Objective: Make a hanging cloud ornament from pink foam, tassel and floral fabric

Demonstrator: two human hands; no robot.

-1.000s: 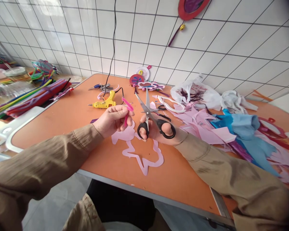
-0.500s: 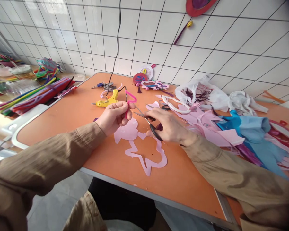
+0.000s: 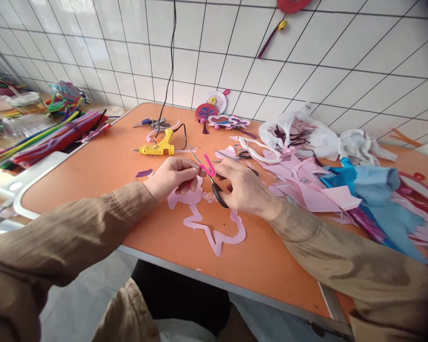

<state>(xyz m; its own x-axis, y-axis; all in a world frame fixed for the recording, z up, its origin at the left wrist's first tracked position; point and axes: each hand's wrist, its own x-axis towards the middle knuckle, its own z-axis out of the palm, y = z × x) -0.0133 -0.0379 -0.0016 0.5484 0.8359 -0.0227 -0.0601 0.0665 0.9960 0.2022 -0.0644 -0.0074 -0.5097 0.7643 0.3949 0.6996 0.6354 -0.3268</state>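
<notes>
My left hand point(image 3: 171, 176) pinches a bent pink pipe cleaner point(image 3: 207, 167) just above the orange table point(image 3: 103, 171). My right hand point(image 3: 244, 187) grips black-handled scissors point(image 3: 214, 185), whose blades point left and up and meet the pipe cleaner between the two hands. Under both hands lies a pale pink foam cut-out point(image 3: 187, 197) and its leftover outline point(image 3: 217, 230).
A yellow glue gun point(image 3: 159, 147) with a black cord lies behind the hands, pliers point(image 3: 151, 122) beyond it. Pink and blue foam scraps point(image 3: 342, 190) and a plastic bag point(image 3: 299, 133) crowd the right side. Bundled pipe cleaners point(image 3: 39, 140) lie at left. A tiled wall stands behind.
My right hand turned the scissors from upright to lying low, blades toward the left hand. Both hands dropped nearer the table, and the blades now meet the pipe cleaner.
</notes>
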